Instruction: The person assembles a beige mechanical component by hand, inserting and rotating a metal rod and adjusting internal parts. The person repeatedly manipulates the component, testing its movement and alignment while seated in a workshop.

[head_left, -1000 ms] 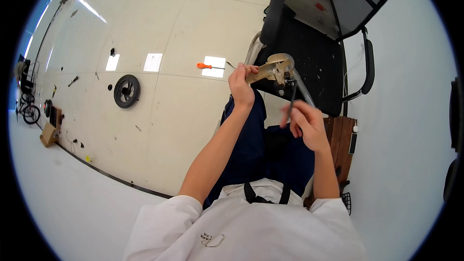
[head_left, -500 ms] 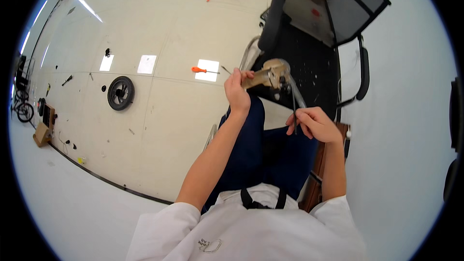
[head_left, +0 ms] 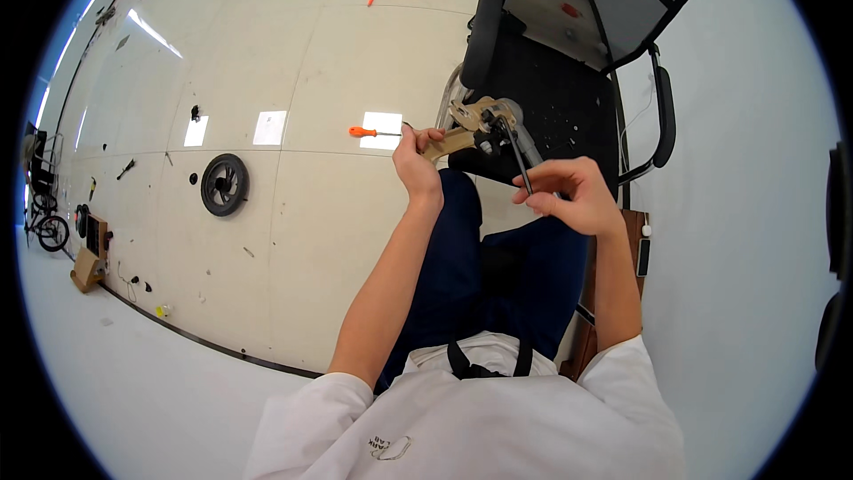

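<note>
My left hand is closed round the arm of a tan, bracket-like part, held over the front of the black chair seat. A grey tube runs from the part's joint down toward my right hand. From the same joint extends a slim dark hex key, its bent upper end at the part. My right hand pinches the key's lower end between thumb and fingers. Whether its tip sits inside a bolt is too small to tell.
A black mesh-backed armchair stands before me, small bits on its seat. Left on the tiled floor lie an orange-handled screwdriver, a black wheel and scattered small parts. A cardboard box sits by the left wall; a white wall rises at right.
The tan part has turned and shifted slightly left with my left hand. My right hand has risen with the hex key, which now slants instead of hanging nearly upright.
</note>
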Demonstrator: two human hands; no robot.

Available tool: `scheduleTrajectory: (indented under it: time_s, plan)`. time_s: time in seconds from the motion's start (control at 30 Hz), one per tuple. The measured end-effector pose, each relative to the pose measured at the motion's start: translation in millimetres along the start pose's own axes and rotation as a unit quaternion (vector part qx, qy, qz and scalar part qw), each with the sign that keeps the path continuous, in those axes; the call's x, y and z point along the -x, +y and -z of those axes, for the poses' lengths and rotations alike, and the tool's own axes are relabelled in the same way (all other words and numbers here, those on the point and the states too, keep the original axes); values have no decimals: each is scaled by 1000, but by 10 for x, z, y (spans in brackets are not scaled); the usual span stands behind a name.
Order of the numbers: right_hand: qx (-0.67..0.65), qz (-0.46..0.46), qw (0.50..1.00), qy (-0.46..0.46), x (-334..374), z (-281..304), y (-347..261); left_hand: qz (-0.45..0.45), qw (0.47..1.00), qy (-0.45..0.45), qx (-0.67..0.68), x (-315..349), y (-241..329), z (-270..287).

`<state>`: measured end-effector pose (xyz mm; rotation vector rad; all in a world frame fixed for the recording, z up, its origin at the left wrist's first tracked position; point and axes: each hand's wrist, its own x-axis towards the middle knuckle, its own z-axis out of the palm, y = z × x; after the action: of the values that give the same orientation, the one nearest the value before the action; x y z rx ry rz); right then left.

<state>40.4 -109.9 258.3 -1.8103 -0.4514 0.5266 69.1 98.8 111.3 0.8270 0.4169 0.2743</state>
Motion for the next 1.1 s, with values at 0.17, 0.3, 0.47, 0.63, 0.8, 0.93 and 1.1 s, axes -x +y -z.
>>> scheduleTrajectory:
  time_s: [0.17, 0.3, 0.47, 0.63, 0.8, 0.93, 1.1]
  plan:
    - [93, 131, 985, 56, -256, 129, -123, 9, 1000, -14, -4, 7, 32, -1]
    - [209, 221, 952, 11, -433, 104, -76, 3, 1000, 10, 2, -24, 58, -48]
    - [257, 228, 939, 28, -402, -40, -96, -5, 1000, 4, -7, -16, 37, -37]
    - [298, 224, 927, 53, -375, -190, -82, -6, 1000, -5, 16, -41, 45, -10]
    - [267, 225, 934, 82, -359, -236, -124, -2, 1000, 6, 5, -54, 63, -21]
    - [223, 201, 947, 114, -192, -292, -107, 10, 1000, 23, 10, -47, 49, -12]
    - [-56, 68, 978, 189, -27, -594, 113, -13, 1000, 1, -2, -6, 66, -53]
